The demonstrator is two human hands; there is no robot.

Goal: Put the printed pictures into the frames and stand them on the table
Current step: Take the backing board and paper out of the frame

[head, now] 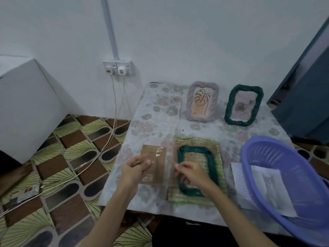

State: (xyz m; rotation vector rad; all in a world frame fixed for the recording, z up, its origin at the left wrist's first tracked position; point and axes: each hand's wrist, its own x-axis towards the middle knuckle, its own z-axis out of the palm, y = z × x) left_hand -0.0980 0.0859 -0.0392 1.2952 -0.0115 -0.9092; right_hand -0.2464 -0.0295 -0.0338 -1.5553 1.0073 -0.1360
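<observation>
A low table [160,107] with a floral cover holds the frames. A lilac frame [202,101] with a leaf drawing and a dark green frame [229,111] with a picture stand upright at the back. Another dark green frame [211,157], empty, lies flat on a green woven mat [195,141]. Left of it lies a brown cardboard backing [153,152]. Over the backing, my left hand [137,166] and my right hand [192,173] pinch the two sides of a clear sheet [159,150] that glints; its edges are blurred. Printed pictures [267,184] lie in a purple basket [284,154].
A white sheet [238,179] pokes out from under the basket. A white box [26,104] stands left; cables [114,122] run from a wall socket [118,68] across the patterned floor. A dark blue cabinet [302,104] borders the table's right. A foot [23,172] shows at left.
</observation>
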